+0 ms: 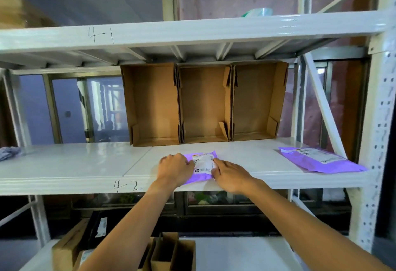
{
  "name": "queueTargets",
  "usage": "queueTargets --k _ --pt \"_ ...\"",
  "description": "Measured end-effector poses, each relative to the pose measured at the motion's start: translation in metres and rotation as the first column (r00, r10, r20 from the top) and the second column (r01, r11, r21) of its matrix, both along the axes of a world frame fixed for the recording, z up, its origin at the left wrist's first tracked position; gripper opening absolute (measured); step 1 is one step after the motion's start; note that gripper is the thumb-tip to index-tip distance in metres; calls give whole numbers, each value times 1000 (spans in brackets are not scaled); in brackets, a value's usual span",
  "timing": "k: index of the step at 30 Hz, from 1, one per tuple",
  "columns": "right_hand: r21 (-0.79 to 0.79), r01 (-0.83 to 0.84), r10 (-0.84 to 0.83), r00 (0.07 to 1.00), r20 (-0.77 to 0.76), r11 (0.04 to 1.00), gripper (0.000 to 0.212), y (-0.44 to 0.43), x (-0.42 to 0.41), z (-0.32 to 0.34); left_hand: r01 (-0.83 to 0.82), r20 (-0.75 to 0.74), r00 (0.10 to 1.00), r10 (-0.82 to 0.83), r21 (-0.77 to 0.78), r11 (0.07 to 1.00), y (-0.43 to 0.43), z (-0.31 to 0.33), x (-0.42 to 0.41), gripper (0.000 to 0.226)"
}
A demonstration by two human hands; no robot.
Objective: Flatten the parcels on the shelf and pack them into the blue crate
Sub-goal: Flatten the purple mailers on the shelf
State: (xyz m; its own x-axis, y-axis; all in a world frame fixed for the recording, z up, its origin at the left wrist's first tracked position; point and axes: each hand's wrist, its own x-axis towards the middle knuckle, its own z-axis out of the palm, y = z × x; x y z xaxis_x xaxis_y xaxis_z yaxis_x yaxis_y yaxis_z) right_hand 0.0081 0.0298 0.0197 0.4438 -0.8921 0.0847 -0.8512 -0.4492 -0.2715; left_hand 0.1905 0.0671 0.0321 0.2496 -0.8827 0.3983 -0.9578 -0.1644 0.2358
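Note:
A small purple parcel [203, 167] with a white label lies near the front edge of the white shelf [85, 168] marked 4-2. My left hand [175, 169] lies on its left side, fingers bent over the edge. On the parcel's right side my right hand [229, 174] presses down, fingers reaching onto the label. A second, larger purple parcel [321, 159] lies flat at the shelf's right end, untouched. No blue crate is in view.
Three open cardboard boxes [203, 103] stand on their sides at the back of the shelf. A grey cloth [9, 153] lies at the far left. The upper shelf [192, 33] is marked 4-1. More cardboard boxes [167, 253] stand on the lower level.

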Motion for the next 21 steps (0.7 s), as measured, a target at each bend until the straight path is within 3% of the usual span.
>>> queueTargets --k 3,6,9,12,15,21 --pt "46 2 -4 999 33 999 56 0 -1 8 114 -98 988 -115 -16 993 -12 7 -13 39" --pt "83 15 -25 994 109 996 48 -5 1 20 259 -193 953 -235 109 960 -26 10 -22 45" --pt "19 -21 16 974 226 1000 51 -11 5 26 359 -167 929 -330 188 914 -37 6 -26 41" --pt "21 -94 84 951 296 995 49 -24 15 22 337 -74 942 -328 225 914 -48 -1 -25 42" --pt "97 -82 48 948 314 992 41 -42 24 20 308 -6 950 -313 206 929 -52 -3 -21 43" --pt "152 -69 24 960 278 986 42 -64 28 19 298 -72 955 -289 231 926 -61 -5 -18 43"
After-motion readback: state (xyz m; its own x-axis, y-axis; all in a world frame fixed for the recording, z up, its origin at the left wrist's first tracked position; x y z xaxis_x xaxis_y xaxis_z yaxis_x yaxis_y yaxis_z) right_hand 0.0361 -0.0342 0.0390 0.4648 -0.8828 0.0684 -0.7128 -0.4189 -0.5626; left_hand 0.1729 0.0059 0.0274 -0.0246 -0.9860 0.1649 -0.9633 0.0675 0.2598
